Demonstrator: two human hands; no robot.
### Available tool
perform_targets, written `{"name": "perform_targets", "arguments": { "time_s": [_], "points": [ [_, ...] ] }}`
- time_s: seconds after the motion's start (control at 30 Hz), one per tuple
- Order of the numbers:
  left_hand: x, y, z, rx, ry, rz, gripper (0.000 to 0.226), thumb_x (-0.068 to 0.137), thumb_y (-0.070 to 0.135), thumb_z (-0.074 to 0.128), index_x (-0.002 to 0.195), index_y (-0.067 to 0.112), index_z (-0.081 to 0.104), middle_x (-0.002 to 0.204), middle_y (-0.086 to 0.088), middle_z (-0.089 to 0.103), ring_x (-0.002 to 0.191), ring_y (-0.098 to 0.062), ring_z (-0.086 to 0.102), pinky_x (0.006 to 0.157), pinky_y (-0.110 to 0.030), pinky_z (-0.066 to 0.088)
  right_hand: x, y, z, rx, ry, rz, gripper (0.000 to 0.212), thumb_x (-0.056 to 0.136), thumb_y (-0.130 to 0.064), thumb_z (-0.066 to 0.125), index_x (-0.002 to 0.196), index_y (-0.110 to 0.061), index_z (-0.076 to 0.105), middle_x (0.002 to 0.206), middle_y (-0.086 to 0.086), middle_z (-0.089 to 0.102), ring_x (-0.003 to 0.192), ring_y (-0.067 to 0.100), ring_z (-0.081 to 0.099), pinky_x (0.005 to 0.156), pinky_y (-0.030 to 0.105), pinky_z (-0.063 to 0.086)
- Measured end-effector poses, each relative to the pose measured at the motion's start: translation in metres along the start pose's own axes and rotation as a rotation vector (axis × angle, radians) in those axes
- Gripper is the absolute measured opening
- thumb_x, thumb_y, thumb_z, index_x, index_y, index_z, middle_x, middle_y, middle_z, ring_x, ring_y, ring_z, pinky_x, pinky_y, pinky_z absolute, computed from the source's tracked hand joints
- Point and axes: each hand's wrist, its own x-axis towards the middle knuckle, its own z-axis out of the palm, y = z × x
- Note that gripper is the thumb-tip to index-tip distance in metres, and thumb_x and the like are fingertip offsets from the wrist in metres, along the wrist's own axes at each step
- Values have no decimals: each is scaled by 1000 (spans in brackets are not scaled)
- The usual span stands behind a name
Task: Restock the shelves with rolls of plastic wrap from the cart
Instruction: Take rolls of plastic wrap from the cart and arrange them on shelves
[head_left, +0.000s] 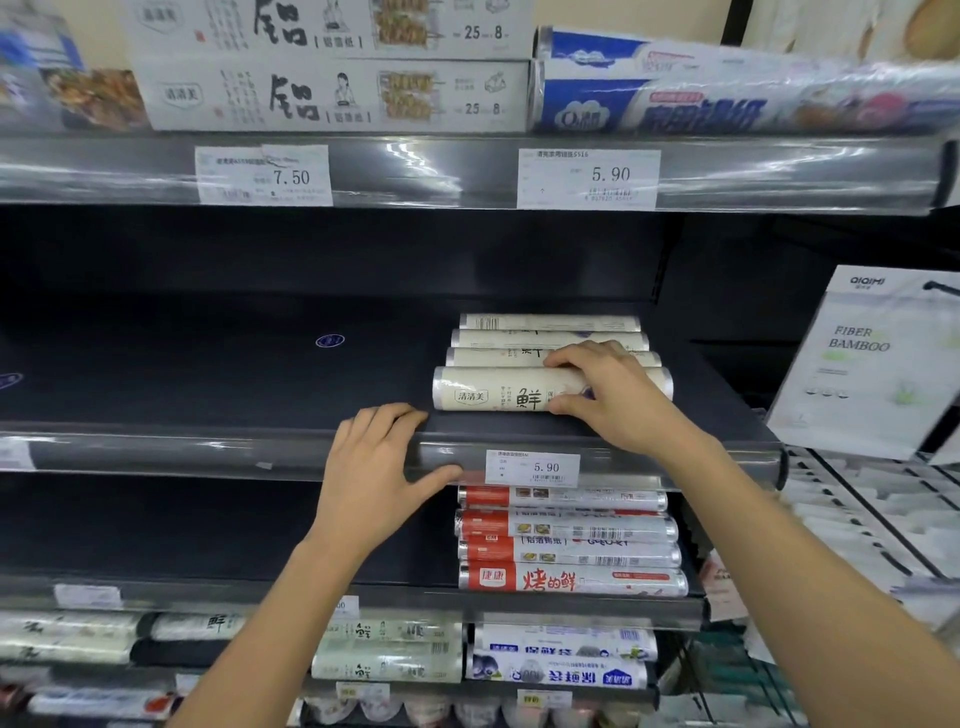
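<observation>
Several cream rolls of plastic wrap lie in a row on the right part of the dark middle shelf (208, 379). My right hand (618, 395) grips the front roll (493, 389), fingers over its top and thumb at its front. My left hand (384, 467) rests on the shelf's front edge to the left of that roll, fingers on the shelf surface and thumb under the clear price rail (156, 452). The cart is out of view.
Red-labelled rolls (571, 545) are stacked on the shelf below. Boxed foil (332, 93) and blue rolls (727, 104) fill the top shelf. More rolls (389, 649) sit lower down. A white bamboo-fiber pack (872, 364) hangs at the right over a wire rack.
</observation>
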Motion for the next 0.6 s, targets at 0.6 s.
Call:
{"name": "perform_targets", "arguments": {
  "time_s": [0.6],
  "points": [
    [-4,4,-4,-90,64,50,67,89,63,49,134,14,61,133,0,58,127,-20,49,111,-35,31,-13,-3,8,-101,123,-38,51,93,-25,72,140,-14,58,133,5,60,120,29,53,106,47,42]
  ]
}}
